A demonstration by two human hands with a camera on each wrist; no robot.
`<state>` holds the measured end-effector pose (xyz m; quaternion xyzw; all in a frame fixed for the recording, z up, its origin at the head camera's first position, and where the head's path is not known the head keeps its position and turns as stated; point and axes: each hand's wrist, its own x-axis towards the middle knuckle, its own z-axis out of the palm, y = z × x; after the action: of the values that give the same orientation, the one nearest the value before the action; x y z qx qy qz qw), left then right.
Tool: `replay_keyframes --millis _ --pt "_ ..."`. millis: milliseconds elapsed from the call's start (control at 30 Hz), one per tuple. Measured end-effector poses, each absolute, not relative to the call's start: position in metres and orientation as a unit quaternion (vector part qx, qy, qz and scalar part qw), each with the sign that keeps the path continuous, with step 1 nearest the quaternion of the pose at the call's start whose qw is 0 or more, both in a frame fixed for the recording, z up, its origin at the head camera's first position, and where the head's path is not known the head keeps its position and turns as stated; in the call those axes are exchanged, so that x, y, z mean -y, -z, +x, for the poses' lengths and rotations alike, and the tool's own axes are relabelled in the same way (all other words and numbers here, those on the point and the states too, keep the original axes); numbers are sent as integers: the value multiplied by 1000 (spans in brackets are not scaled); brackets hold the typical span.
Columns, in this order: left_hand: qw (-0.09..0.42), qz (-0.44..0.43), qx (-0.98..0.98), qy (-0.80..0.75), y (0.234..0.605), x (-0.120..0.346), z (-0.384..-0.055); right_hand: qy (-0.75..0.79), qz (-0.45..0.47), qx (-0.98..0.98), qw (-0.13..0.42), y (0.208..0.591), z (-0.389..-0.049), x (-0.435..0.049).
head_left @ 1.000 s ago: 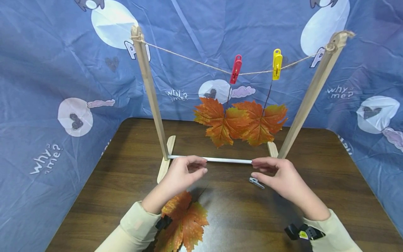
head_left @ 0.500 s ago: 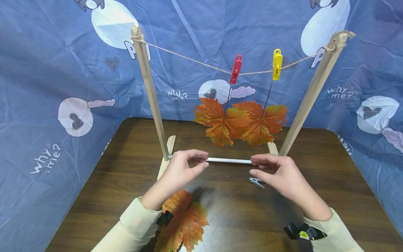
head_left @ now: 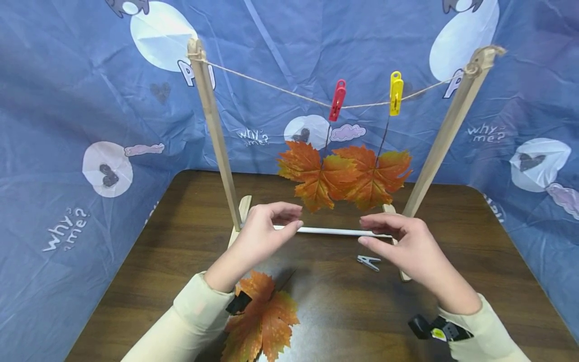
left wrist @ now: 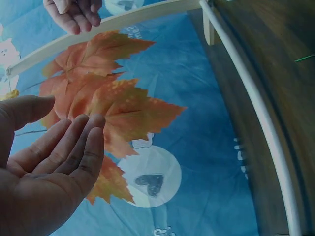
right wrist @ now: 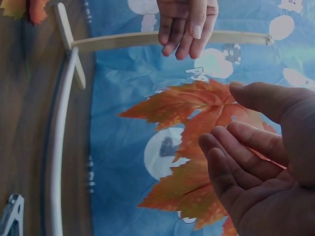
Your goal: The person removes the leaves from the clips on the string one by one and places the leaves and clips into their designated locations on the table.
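My left hand [head_left: 264,231] hovers in front of the white rod [head_left: 334,231], fingers loosely curved and holding nothing. Level with it on the other side, my right hand [head_left: 402,241] is likewise bare, thumb apart from the fingers. Behind and between them hang two orange maple leaves, a left one [head_left: 312,173] under a red clothespin [head_left: 337,100] and a right one [head_left: 375,176] under a yellow clothespin [head_left: 396,94]. Both clothespins grip a string [head_left: 271,89]. A grey clothespin [head_left: 368,262] lies on the table below my right fingers. Another maple leaf [head_left: 267,322] lies near my left wrist.
Two wooden posts, a left post [head_left: 214,136] and a right post [head_left: 445,141], carry the string and stand on wooden feet joined by the rod. The brown table [head_left: 344,311] backs onto a blue printed cloth [head_left: 253,30].
Both hands have risen slightly from the rod's level, and the fingers have spread a little. The hanging leaves and clothespins stay where they were.
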<state>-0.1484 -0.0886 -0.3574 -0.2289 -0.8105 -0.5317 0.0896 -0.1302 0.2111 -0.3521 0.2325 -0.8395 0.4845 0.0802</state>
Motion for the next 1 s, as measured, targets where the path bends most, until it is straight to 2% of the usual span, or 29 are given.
replay_keyframes --millis 500,1000 --pt "119 -250 793 544 334 87 -158 -453 273 840 120 309 -135 -202" --pt "157 -268 788 532 306 79 -164 -488 325 795 155 262 -141 -184"
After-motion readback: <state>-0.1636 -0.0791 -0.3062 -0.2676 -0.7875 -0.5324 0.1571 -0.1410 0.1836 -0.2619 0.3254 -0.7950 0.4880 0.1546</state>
